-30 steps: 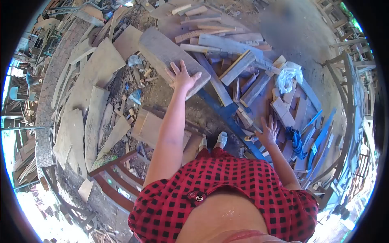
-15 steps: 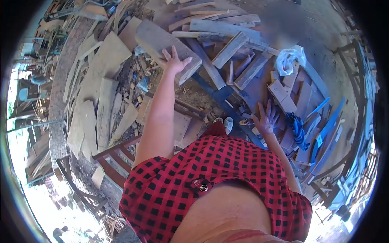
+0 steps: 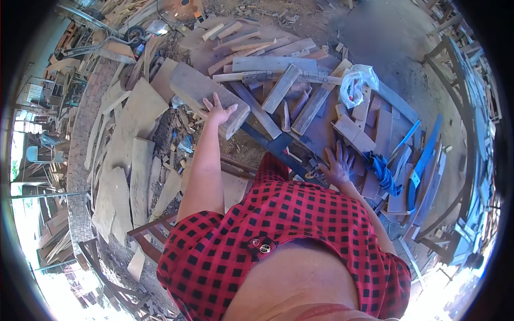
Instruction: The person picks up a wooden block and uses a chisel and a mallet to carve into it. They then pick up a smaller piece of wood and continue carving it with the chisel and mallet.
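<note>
My left hand [image 3: 218, 111] is stretched out ahead with fingers spread, palm flat on a thick grey plank [image 3: 199, 91] that lies slanted over the wood pile. My right hand [image 3: 337, 163] rests open, fingers apart, on a heap of short boards [image 3: 353, 134] at the right, beside a blue cloth [image 3: 381, 170]. Neither hand grips anything. My red and black checked shirt fills the lower part of the view.
Loose planks [image 3: 273, 67] and offcuts cover the ground ahead. A white plastic bag [image 3: 355, 84] lies on the pile. Wide pale slabs [image 3: 128, 134] lie at the left by a brick kerb [image 3: 80, 139]. Blue painted slats [image 3: 425, 155] and wooden frames stand at the right.
The view has shifted and my body has leaned forward; my left hand stays flat on the grey plank, and my right hand stays spread on the short boards.
</note>
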A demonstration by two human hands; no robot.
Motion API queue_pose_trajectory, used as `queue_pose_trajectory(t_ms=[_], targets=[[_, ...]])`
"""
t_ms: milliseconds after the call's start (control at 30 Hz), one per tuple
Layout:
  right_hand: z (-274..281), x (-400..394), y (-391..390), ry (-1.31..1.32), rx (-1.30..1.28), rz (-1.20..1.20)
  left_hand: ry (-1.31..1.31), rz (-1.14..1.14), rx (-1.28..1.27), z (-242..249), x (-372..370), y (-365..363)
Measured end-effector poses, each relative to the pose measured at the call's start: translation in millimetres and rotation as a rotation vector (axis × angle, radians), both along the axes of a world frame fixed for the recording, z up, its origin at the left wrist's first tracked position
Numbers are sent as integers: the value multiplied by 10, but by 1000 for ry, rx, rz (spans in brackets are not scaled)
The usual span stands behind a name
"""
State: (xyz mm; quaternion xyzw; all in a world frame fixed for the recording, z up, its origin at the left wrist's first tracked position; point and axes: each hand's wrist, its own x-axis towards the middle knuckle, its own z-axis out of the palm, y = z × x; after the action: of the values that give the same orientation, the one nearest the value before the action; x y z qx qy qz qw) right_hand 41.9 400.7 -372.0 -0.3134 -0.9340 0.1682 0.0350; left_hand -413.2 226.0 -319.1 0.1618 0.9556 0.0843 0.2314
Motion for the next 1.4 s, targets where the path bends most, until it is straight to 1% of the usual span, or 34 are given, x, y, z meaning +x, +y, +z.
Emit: queue_pose_trajectory(t_ms=[67,167,333,400,433,467,500,533,567,600,633,667,700,733,767,800,867,900,933,967,1000,1033,1067,1100,1133,1200,1233,1300,1333,1400], targets=[[4,16,6,4,-11,0,30,12,-55,-35,-21,0],[-15,10,38,-1,-29,8,-18,6,-3,32,18,-7],[-2,1,66,-10,-70,4,-18,-8,-11,37,2,-28],[38,-16,74,-59,-138,-9,-14,-64,-5,15,-28,-58],[74,-34,82,-49,-137,-12,-6,-89,-88,59,-24,-37],[126,-45,87,-91,-196,-25,2,-92,-88,110,-23,-60],[182,-65,104,-133,-253,-36,-11,-154,-136,183,-18,-87],[239,-80,126,-125,-249,-39,-24,-215,-181,269,-47,-96],[304,-112,155,-194,-272,-46,-15,-217,-176,403,-98,-90],[394,-193,212,-266,-296,-53,-24,-324,-270,551,-157,-87],[544,-310,308,-262,-290,-54,-35,-429,-363,632,-276,-55],[717,-433,409,-395,-335,-20,-33,-429,-358,650,-489,41],[832,-580,487,-534,-382,14,-101,-545,-345,654,-739,172],[878,-774,542,-545,-382,15,-176,-660,-332,642,-960,282],[927,-1020,603,-333,-316,-6,-251,-589,-248,1103,-896,551],[1005,-1278,661,-123,-249,-30,-95,-594,-148,994,-1056,699],[1493,-2061,619,148,-208,39,182,-599,72,830,-1261,1031],[1641,-2443,561,292,-174,93,306,-594,187,783,-1301,1213],[1741,-2799,511,397,-152,226,393,-614,252,495,-1434,1404],[2006,-3131,388,403,-223,322,484,-632,317,161,-1565,1557],[2047,-3447,294,426,-274,437,478,-632,317,26,-1617,1671],[2087,-3705,190,450,-323,550,525,-639,242,-57,-1643,1777],[2154,-3927,43,580,-362,611,573,-646,171,-122,-1653,1854],[2217,-4096,-72,710,-397,672,571,-652,178,-189,-1652,1898],[2284,-4196,-134,708,-392,666,541,-657,139,-231,-1636,1927],[2399,-4307,-198,550,-724,703,513,-667,104,-265,-1631,1963],[2405,-4332,-198,547,-722,701,553,-688,94,-271,-1622,1952],[2412,-4362,-187,401,-716,594,595,-709,89,-294,-1614,1948],[2437,-4343,-219,401,-712,590,617,-715,66,-310,-1612,1958],[2611,-4264,-350,562,-865,655,642,-722,45,-311,-1602,1972]])
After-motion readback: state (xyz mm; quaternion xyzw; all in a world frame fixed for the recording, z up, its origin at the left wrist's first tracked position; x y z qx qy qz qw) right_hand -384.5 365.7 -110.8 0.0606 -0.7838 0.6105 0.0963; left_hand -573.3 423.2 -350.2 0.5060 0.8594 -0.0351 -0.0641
